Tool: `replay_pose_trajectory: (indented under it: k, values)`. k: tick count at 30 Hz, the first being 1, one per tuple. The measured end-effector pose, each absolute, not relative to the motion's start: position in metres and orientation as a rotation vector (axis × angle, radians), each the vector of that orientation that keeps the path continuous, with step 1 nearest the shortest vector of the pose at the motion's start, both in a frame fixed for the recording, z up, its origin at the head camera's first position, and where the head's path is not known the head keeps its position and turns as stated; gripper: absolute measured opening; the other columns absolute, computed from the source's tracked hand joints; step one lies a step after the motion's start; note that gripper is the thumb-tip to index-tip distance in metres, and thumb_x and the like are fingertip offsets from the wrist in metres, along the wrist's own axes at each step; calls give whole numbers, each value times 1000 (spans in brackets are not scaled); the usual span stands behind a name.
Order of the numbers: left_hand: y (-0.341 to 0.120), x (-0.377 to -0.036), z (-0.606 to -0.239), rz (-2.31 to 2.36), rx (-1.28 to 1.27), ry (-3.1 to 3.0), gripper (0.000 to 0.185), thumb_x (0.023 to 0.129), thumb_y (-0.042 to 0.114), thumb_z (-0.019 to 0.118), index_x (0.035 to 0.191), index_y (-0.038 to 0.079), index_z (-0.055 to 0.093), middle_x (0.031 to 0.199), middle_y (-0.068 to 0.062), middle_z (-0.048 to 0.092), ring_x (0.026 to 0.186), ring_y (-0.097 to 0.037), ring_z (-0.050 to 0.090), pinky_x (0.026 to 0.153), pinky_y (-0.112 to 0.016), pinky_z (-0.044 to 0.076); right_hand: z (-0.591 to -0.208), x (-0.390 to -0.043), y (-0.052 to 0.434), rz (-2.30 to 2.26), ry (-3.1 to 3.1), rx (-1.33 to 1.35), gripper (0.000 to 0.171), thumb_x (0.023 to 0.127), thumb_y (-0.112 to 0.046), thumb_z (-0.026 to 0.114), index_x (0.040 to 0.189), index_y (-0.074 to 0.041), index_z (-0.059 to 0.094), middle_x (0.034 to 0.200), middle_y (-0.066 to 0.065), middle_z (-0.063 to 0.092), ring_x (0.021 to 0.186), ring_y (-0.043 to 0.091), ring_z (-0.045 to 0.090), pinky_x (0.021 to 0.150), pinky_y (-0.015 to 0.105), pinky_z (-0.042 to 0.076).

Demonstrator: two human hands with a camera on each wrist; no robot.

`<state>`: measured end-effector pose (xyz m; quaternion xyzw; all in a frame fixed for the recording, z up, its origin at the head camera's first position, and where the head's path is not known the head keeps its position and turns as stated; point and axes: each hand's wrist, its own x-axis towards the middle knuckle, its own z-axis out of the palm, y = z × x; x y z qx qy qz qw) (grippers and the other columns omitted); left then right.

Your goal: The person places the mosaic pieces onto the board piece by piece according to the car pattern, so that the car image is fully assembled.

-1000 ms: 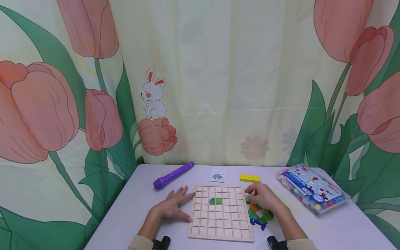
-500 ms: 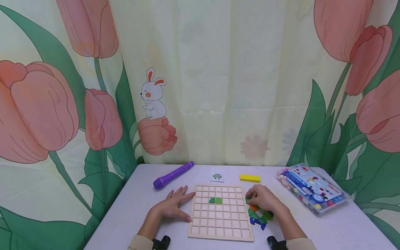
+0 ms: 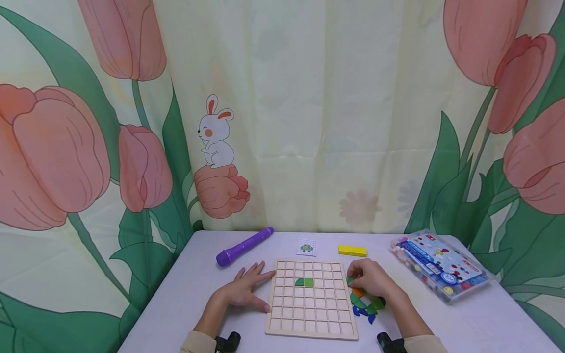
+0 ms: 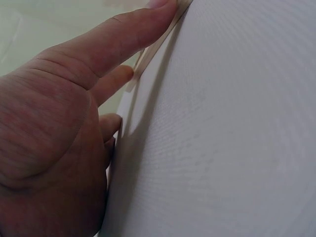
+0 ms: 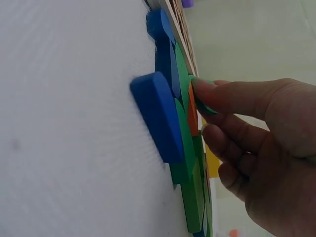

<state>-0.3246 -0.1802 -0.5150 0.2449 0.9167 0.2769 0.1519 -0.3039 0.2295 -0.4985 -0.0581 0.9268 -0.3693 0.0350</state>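
A wooden grid board [image 3: 298, 314] lies on the white table. In its cells sit a dark green rounded piece [image 3: 299, 282] and a lighter green square [image 3: 309, 283], side by side. My left hand [image 3: 244, 290] is spread at the board's left side, thumb and fingertips touching its edge. At the right edge, thumb and forefinger of my right hand [image 3: 372, 278] pinch a green piece [image 5: 206, 104], partly covered by the fingers. Loose shapes lie under and beside that hand: an orange piece [image 5: 193, 112], a blue block [image 5: 159, 116] and several green ones.
Behind the board are a small pattern card [image 3: 306, 247], a yellow bar [image 3: 352, 251] and a purple microphone-shaped object [image 3: 244, 247]. A clear case with colourful contents [image 3: 443, 267] stands at the right. A printed curtain [image 3: 300, 122] hangs behind the table.
My right hand has shifted slightly right and down towards the loose shapes, and its thumb and forefinger now pinch a green piece. The left hand and the board have stayed put.
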Motion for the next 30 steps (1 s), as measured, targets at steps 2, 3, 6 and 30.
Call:
replay_pose_trajectory:
  k: [2, 3, 6, 30]
  values:
    - [-180, -325, -515, 798, 702, 2631, 103, 73, 61, 85, 161, 33, 40, 176, -13, 12, 163, -38, 3, 128, -67, -4, -498, -304, 230, -1159, 2851, -182, 13, 87, -3, 80, 90, -13, 72, 83, 1, 64, 79, 18, 56, 71, 30, 51]
    - [-180, -324, -515, 800, 701, 2631, 103, 73, 61, 85, 161, 33, 40, 176, -13, 12, 163, -38, 3, 128, -67, -4, -497, -305, 230, -1172, 2854, -173, 13, 88, -3, 80, 91, -13, 73, 84, 1, 64, 79, 18, 56, 70, 29, 51]
    - [-180, -324, -515, 805, 703, 2630, 103, 73, 61, 86, 161, 32, 40, 176, -14, 12, 163, -39, 3, 128, -67, -4, -495, -306, 231, -1240, 2857, -154, 9, 91, -4, 77, 94, -11, 73, 87, 2, 66, 80, 19, 57, 69, 27, 53]
    - [-180, -323, -514, 803, 700, 2630, 104, 72, 61, 87, 161, 32, 41, 176, -13, 13, 163, -39, 3, 128, -67, -3, -481, -308, 213, -1612, 2832, -258, 14, 95, -8, 75, 109, -9, 78, 101, 3, 77, 89, 16, 70, 79, 18, 57]
